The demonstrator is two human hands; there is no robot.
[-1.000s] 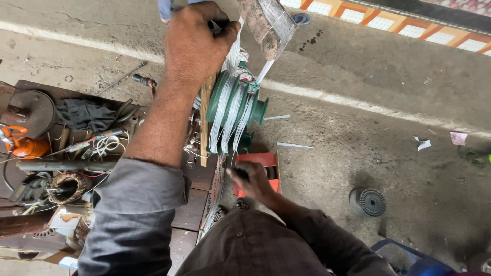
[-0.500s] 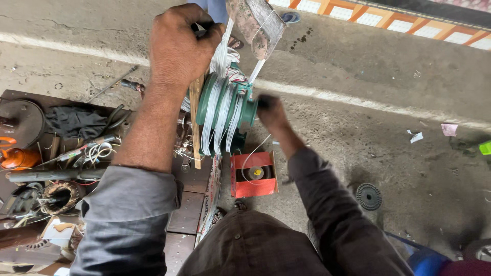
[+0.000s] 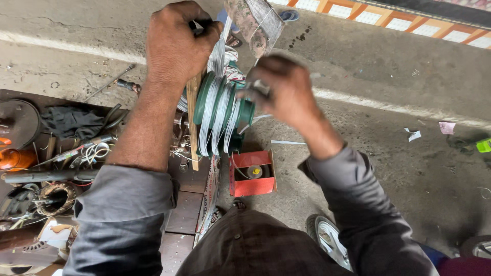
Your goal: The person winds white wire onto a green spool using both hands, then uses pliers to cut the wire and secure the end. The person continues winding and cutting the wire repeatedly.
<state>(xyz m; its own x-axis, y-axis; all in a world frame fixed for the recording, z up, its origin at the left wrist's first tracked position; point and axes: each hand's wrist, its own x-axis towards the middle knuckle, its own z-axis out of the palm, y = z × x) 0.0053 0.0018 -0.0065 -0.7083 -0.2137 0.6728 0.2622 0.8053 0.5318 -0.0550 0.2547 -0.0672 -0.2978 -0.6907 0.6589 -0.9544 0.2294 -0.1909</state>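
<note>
My left hand [image 3: 179,46] is raised and clenched around a dark handle at the top of a green coil former [image 3: 220,112] wound with pale wire in several grooves. A wooden stick [image 3: 193,122] stands upright against the former's left side. My right hand [image 3: 284,89] is lifted beside the former's right end, blurred, fingers curled around a small metal part there. Thin wire runs up from the former to a worn flat piece [image 3: 255,23] above it.
A red open box [image 3: 251,174] with a spool inside lies on the concrete ground below the former. A cluttered tray of tools, wire and a dark cloth [image 3: 71,122] sits at the left. A wheel [image 3: 327,237] shows near my right sleeve. Paper scraps litter the ground at right.
My right hand has risen from the red box up to the right end of the green former. My left hand has kept its grip on the handle.
</note>
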